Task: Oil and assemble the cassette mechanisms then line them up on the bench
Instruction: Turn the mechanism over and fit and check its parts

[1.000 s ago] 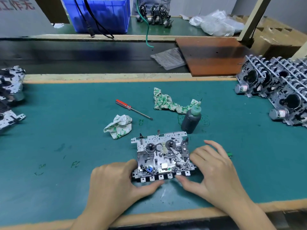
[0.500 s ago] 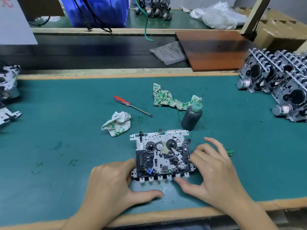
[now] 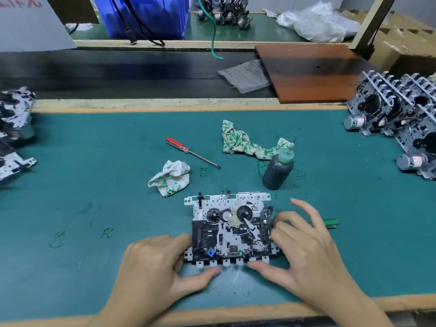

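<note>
A cassette mechanism (image 3: 230,228), a white metal plate with black gears and levers, lies flat on the green bench mat (image 3: 94,185) near the front edge. My left hand (image 3: 155,267) grips its left side, thumb along the front tabs. My right hand (image 3: 304,251) grips its right side, thumb at the front edge and fingers curled over the right rim. A dark oil bottle (image 3: 277,169) with a green needle cap stands just behind the mechanism. Finished mechanisms (image 3: 396,116) with motors stand in a row at the far right.
A red-handled screwdriver (image 3: 188,151) and two stained rags (image 3: 171,178) (image 3: 245,142) lie behind the mechanism. More mechanisms (image 3: 14,128) sit at the left edge. A small green part (image 3: 330,223) lies right of my right hand. A brown board (image 3: 313,72) rests behind the mat.
Both hands stay on the mechanism's sides. My right fingers have curled closer over its right rim. The view shifted slightly.
</note>
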Available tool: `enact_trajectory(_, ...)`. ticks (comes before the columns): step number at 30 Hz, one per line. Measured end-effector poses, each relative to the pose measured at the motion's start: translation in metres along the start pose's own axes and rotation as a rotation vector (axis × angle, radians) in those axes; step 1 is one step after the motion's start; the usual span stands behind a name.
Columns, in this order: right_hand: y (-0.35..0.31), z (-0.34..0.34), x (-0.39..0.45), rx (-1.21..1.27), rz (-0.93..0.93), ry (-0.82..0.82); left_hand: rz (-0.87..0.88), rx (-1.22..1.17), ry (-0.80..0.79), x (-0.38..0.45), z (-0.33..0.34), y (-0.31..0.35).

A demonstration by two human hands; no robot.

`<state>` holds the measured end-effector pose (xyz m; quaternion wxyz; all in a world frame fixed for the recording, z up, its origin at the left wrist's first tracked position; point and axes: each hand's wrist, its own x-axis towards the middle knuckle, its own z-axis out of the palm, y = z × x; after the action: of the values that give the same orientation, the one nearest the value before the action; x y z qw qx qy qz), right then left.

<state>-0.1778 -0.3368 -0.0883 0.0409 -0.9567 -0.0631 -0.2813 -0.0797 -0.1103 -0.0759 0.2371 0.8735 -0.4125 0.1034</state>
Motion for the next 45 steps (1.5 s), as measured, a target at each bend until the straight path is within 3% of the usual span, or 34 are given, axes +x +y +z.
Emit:
enact_trajectory(5,-0.001,0.000,-0.003,0.127,0.029,-0.040,-0.008,0.003,0.084,0.003,0.003,0.000)
enact_trajectory(10,0.000,0.001,-0.001,0.087,0.040,-0.019,0.042,-0.023,0.055,0.002,0.000,0.002)
enact_trajectory(17,-0.002,-0.001,-0.002,0.159,0.050,-0.034,-0.090,0.066,0.116,0.004,0.010,0.011)
enact_trajectory(24,-0.003,0.000,-0.004,0.033,0.085,-0.009,0.023,-0.013,-0.034,0.007,0.002,0.004)
enact_trajectory(29,-0.003,0.001,-0.003,0.000,0.103,0.014,0.164,-0.024,-0.022,-0.001,0.004,0.004)
enact_trajectory(37,0.004,0.000,-0.004,0.046,0.017,-0.039,0.137,0.009,-0.014,-0.002,0.000,0.001)
enact_trajectory(45,0.001,0.000,-0.004,0.221,0.025,-0.044,0.086,0.094,0.111,0.001,0.004,-0.001)
